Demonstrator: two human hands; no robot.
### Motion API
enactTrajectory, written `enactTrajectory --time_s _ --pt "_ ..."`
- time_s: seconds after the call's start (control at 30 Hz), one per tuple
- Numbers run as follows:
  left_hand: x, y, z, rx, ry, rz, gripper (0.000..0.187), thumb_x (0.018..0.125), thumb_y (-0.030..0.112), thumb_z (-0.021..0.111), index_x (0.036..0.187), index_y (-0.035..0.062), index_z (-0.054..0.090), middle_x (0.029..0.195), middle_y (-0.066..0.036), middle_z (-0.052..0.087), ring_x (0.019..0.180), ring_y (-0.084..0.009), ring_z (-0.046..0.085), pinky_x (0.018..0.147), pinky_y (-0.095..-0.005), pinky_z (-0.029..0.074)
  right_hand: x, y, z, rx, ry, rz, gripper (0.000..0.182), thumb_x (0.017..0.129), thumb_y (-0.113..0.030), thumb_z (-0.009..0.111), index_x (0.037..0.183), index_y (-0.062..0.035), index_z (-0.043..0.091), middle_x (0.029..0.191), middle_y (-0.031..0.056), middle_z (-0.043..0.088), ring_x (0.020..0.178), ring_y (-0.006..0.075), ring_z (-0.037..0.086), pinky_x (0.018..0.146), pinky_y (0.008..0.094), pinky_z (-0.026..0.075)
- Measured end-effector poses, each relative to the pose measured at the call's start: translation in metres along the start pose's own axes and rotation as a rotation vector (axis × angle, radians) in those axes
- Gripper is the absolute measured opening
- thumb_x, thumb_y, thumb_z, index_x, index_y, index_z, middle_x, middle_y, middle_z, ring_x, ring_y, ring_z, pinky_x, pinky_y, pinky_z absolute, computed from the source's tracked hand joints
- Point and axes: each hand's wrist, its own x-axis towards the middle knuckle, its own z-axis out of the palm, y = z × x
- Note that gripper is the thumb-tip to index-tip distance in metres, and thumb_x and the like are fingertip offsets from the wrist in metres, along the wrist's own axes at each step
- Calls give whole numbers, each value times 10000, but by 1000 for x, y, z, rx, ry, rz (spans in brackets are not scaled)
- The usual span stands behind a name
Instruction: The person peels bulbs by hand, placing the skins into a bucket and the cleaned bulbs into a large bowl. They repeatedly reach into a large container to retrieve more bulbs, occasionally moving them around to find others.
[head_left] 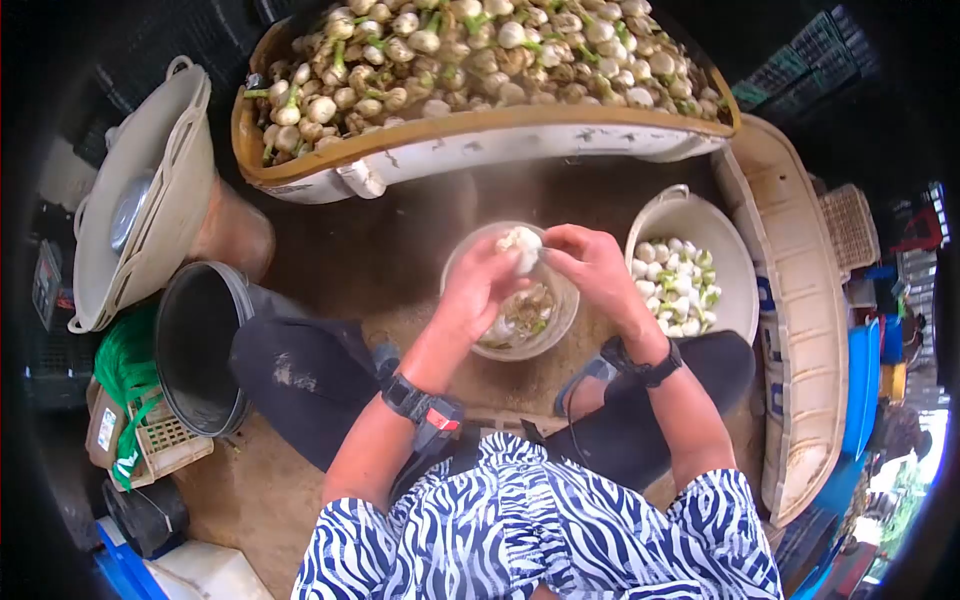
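Observation:
A whitish garlic bulb (520, 246) with loose, torn skin is in my left hand (477, 287), whose fingers are closed around it. Close against the bulb's right side, my right hand (597, 272) has its thumb and fingers pinched together. Whether a small tool or a strip of skin is between them I cannot make out. Below both hands stands a pale round tub (560, 325) holding peelings and scraps. To the right, a white basket (735, 270) contains several cleaned bulbs (680, 285) with short green stems.
A large bin (480, 135) heaped with unpeeled bulbs (430, 60) spans the front. At left are stacked pale tubs (150, 215), a black bucket (203, 345) and green netting (128, 365). A long beige container wall (805, 350) stands at right. My bent legs flank the tub.

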Motion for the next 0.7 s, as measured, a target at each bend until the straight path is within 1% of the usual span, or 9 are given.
enactTrajectory --time_s 0.03,0.13,0.27,0.33,0.37,0.5,0.57,0.63,0.7 --pt "-4 -8 2 60 43 45 282 869 70 591 1149 53 565 1059 -52 627 931 -155 623 734 -279 553 -8 -2 0 12 12 16 194 789 -102 600 935 16 652 830 131 660 747 179 632 688 300 485" --pt "-7 -19 12 87 100 95 311 852 43 611 1160 39 566 1061 -51 626 913 -145 625 703 -273 560 -10 0 -1 -142 73 -23 181 765 -133 595 855 5 669 757 190 632 664 334 614 618 359 473" --pt "-10 -29 19 210 232 176 338 840 31 618 1173 5 561 1057 -62 627 894 -139 627 674 -263 565 -12 14 3 -106 90 -36 162 768 -116 574 827 5 664 753 199 623 675 358 606 605 375 470" --pt "-9 -32 24 268 257 196 339 837 23 618 1169 -8 560 1049 -66 627 890 -139 626 677 -266 566 -12 25 4 -218 100 -105 179 774 -58 587 917 14 670 743 183 645 639 255 646 600 311 489" --pt "-8 -34 27 303 275 226 340 833 16 617 1166 -21 559 1041 -71 627 886 -138 624 680 -269 567 -12 29 5 -206 108 -95 179 774 -58 587 917 14 670 743 183 645 639 255 646 600 311 489" --pt "-1 -43 33 354 289 256 391 829 5 624 1202 -55 523 1068 -86 619 869 -148 625 671 -273 558 -13 37 9 -269 200 -108 124 775 -55 572 827 16 659 696 179 620 606 275 625 584 320 485" --pt "0 -45 37 347 310 265 337 827 -10 615 1158 -37 557 1028 -80 627 861 -145 624 673 -266 565 -13 40 9 -343 233 -124 117 772 -62 573 803 17 654 676 173 614 594 268 620 578 320 483" --pt "2 -43 29 345 275 224 347 831 -1 613 1171 -33 549 1022 -85 629 851 -159 626 661 -277 560 -10 40 8 -173 277 -61 129 731 -111 549 685 -27 636 703 204 601 642 387 592 591 439 484" --pt "-1 -38 19 342 249 190 356 836 8 611 1183 -28 542 1016 -90 630 842 -172 628 649 -288 555 -6 49 3 -152 285 -23 135 727 -121 547 681 -29 636 697 207 600 645 386 597 591 440 484"
